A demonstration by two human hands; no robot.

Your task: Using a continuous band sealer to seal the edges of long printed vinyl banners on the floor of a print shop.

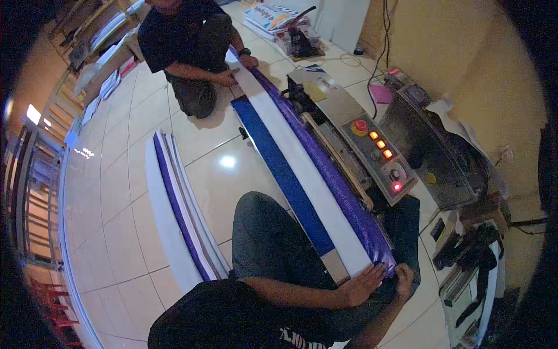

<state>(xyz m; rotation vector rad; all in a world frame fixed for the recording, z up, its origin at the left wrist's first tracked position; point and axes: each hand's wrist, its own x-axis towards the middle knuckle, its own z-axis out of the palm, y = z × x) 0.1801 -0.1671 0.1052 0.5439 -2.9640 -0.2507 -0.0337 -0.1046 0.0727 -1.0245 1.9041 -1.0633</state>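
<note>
A long folded banner [296,156], white on its back with a purple printed edge, stretches across a blue conveyor belt [285,174] beside a metal sealing machine. My left hand [363,286] lies with straight fingers on the near end of the banner, where the purple film wrinkles. Just right of it, my right hand [403,280] has its fingers curled on the purple corner. Part of its grip is hidden. At the far end, a person [189,52] crouches on the floor with both hands on the same banner.
The machine's control panel [381,152] has a red stop button and lit orange switches. Several folded banners [177,203] lie on the tiles to my left. A dark metal case [433,151] stands by the right wall. Sacks [264,20] and a cable [378,64] are farther back.
</note>
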